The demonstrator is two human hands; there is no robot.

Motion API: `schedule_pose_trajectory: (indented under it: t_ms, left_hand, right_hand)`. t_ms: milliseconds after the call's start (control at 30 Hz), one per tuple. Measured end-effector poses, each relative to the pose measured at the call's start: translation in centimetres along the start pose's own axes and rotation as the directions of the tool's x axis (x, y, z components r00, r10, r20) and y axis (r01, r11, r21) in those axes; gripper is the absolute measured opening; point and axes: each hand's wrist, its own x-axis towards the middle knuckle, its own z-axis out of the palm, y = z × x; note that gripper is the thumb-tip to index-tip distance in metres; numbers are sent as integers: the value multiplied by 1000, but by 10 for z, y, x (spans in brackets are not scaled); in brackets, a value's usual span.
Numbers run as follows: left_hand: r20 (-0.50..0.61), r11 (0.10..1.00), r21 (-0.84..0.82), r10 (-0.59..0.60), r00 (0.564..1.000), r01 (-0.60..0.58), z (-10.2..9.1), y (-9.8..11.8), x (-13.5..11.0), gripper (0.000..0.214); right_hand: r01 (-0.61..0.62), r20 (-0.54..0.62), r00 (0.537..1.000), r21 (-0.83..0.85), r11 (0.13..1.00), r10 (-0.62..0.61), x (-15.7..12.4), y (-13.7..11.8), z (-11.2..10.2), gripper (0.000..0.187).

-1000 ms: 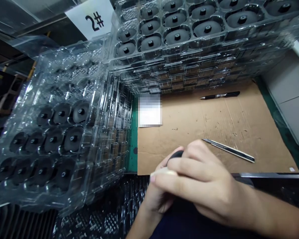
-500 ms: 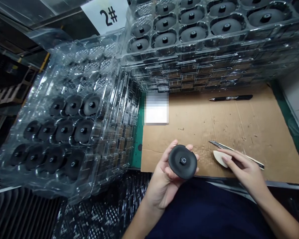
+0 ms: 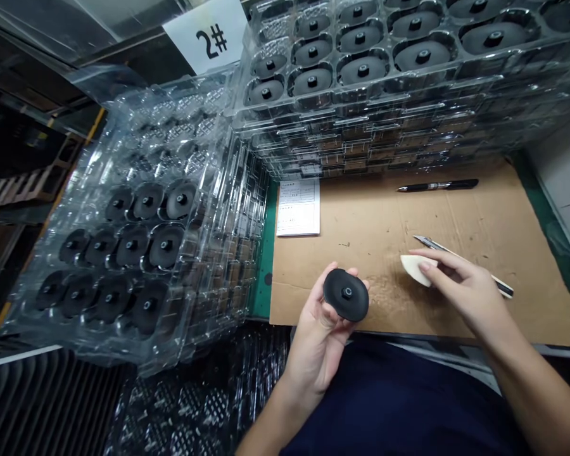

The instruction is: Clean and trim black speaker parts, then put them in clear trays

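Observation:
My left hand (image 3: pixel 319 335) cradles a black rounded disc with a central stud (image 3: pixel 346 294), its stud facing up. My right hand (image 3: pixel 460 282) pinches a cream wedge-shaped pad (image 3: pixel 415 270) between its fingers and thumb, just above the brown cardboard sheet (image 3: pixel 389 218). The pad sits a little to the right of the disc, and the two are apart. A utility knife with a white-and-black body (image 3: pixel 456 258) lies on the cardboard, its middle hidden under my right hand.
Stacked clear plastic trays hold rows of matching black discs at the back (image 3: pixel 361 69) and on the left (image 3: pixel 147 234). A black pen (image 3: pixel 437 185) and a printed paper slip (image 3: pixel 297 207) lie on the cardboard. A "2#" card (image 3: pixel 206 38) stands behind the trays.
My hands have separated from their earlier close grip. The black disc now rests face up in my left hand, and the cream pad is in my right. The view has shifted slightly.

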Motion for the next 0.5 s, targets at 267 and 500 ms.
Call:
schedule_pose_trajectory:
  t_ms: [267, 500]
  left_hand:
    - [-78, 987, 131, 103, 992, -92, 8, 0, -2, 54]
    - [-94, 968, 190, 185, 978, -165, 12, 0, -6, 51]
  right_hand:
    - [507, 182, 820, 207, 837, -542, -37, -113, 32, 28]
    - [587, 71, 790, 197, 785, -609, -32, -115, 33, 27]
